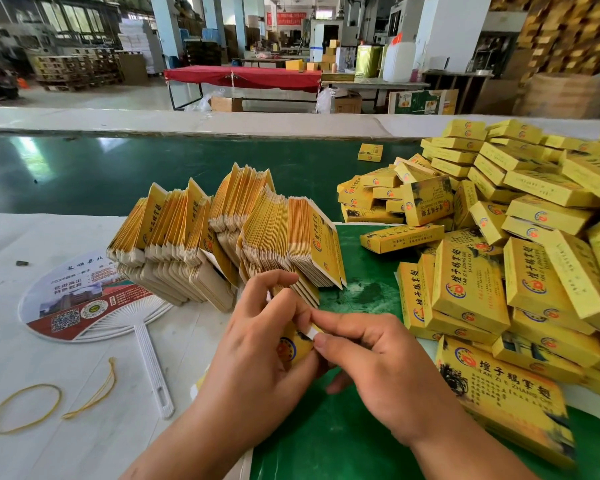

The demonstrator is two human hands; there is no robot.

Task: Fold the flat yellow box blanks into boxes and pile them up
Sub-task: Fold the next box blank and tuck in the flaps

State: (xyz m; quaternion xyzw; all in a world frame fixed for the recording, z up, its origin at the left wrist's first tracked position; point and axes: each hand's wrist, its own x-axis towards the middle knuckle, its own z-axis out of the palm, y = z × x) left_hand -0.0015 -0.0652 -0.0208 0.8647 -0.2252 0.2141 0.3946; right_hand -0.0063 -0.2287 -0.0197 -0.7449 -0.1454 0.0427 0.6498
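A yellow box blank [293, 348] sits between both hands near the table's front centre, mostly hidden by fingers. My left hand [257, 344] grips it from the left with curled fingers. My right hand [371, 362] pinches a white flap at its right end. Just behind the hands, a long row of flat yellow blanks [229, 237] stands on edge, leaning. A large pile of folded yellow boxes [520, 244] covers the right side of the table.
A white hand fan [84, 299] lies at the left, with two yellow rubber bands [25, 407] in front of it. A green conveyor belt [118, 168] runs behind the table; one folded box [370, 152] lies on it. Factory floor and tables lie beyond.
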